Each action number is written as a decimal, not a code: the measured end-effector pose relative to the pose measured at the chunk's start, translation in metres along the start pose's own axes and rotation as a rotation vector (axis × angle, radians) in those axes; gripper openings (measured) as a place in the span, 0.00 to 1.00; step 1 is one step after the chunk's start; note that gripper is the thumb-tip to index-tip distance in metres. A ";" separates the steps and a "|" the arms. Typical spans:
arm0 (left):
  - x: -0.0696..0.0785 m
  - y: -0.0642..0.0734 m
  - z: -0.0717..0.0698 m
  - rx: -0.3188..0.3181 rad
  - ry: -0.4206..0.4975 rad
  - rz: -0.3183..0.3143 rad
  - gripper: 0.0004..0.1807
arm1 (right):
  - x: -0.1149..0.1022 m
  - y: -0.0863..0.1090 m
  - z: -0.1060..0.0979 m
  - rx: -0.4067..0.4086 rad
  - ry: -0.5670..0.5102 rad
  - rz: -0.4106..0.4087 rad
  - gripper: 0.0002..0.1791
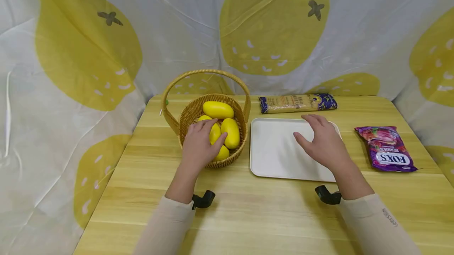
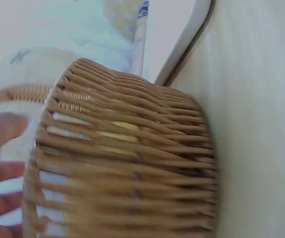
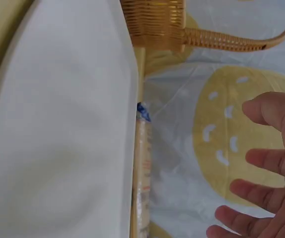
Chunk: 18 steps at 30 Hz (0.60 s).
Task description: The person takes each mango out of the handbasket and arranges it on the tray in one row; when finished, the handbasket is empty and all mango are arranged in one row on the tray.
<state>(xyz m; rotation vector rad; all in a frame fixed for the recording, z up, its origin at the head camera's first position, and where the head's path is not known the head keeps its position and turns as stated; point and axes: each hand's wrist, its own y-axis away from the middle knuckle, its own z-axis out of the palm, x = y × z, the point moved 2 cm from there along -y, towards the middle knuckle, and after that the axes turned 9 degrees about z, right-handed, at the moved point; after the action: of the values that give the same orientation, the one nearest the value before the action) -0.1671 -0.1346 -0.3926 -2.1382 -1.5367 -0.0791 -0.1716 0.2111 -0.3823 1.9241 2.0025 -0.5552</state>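
My left hand (image 1: pixel 201 144) is over the near left part of a round wicker basket (image 1: pixel 182 119) with a tall arched handle. Inside the basket lie several smooth yellow oval fruits, mango-like; one fruit (image 1: pixel 231 133) is to the right of my thumb and another (image 1: pixel 218 110) is at the back. My fingers overlap the nearer fruits in the head view. The left wrist view shows the basket's woven side (image 2: pixel 132 148), with fingers at its rim. Over a white rectangular tray (image 1: pixel 273 148), my right hand (image 1: pixel 324 144) hovers with spread fingers and holds nothing.
Behind the tray lies a long clear-and-blue packet of noodles (image 1: pixel 298 103). A purple Fox's Berries sweet bag (image 1: pixel 386 148) lies right of the tray. Lemon-print cloth (image 1: pixel 184 22) hangs around the back and sides of the wooden table (image 1: pixel 255 211).
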 end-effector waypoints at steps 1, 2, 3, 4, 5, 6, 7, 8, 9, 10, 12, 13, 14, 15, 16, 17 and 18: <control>-0.002 0.006 -0.001 0.084 0.036 -0.007 0.30 | -0.001 0.005 0.001 0.003 -0.027 -0.018 0.36; -0.005 0.012 -0.003 0.177 0.079 -0.022 0.27 | -0.003 0.009 0.003 0.002 -0.050 -0.033 0.35; -0.008 0.018 -0.003 0.270 0.118 -0.044 0.24 | -0.005 0.013 0.006 -0.001 -0.068 -0.048 0.34; -0.012 0.025 -0.003 0.363 0.163 -0.078 0.22 | -0.008 0.016 0.009 -0.005 -0.090 -0.072 0.34; -0.017 0.030 -0.003 0.449 0.213 -0.120 0.20 | -0.013 0.019 0.014 -0.014 -0.113 -0.094 0.33; -0.021 0.035 -0.003 0.532 0.269 -0.168 0.19 | -0.018 0.021 0.019 -0.024 -0.138 -0.118 0.33; -0.026 0.039 -0.001 0.601 0.333 -0.225 0.17 | -0.025 0.024 0.024 -0.039 -0.166 -0.141 0.33; -0.030 0.043 0.001 0.659 0.399 -0.276 0.16 | -0.032 0.025 0.030 -0.056 -0.192 -0.163 0.33; -0.035 0.045 0.003 0.704 0.468 -0.325 0.16 | -0.041 0.027 0.035 -0.074 -0.222 -0.187 0.34; -0.040 0.046 0.006 0.740 0.538 -0.372 0.15 | -0.050 0.028 0.040 -0.091 -0.249 -0.211 0.35; -0.049 0.047 0.013 0.763 0.661 -0.446 0.15 | -0.070 0.028 0.049 -0.121 -0.291 -0.261 0.37; -0.052 0.047 0.016 0.759 0.718 -0.475 0.16 | -0.080 0.028 0.053 -0.135 -0.309 -0.284 0.37; -0.056 0.046 0.020 0.751 0.764 -0.493 0.16 | -0.089 0.026 0.057 -0.146 -0.325 -0.306 0.38; -0.059 0.046 0.024 0.733 0.799 -0.506 0.16 | -0.097 0.025 0.060 -0.156 -0.337 -0.328 0.39; -0.061 0.046 0.028 0.713 0.829 -0.511 0.17 | -0.105 0.023 0.064 -0.167 -0.345 -0.346 0.40; -0.063 0.045 0.031 0.693 0.855 -0.507 0.17 | -0.112 0.021 0.067 -0.178 -0.354 -0.360 0.41; -0.064 0.045 0.034 0.678 0.877 -0.497 0.18 | -0.119 0.019 0.070 -0.186 -0.361 -0.372 0.41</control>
<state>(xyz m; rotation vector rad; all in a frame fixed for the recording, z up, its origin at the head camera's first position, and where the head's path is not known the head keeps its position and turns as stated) -0.1572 -0.1866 -0.4597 -0.9449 -1.2403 -0.5080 -0.1493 0.0735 -0.3882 1.2455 2.0868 -0.7174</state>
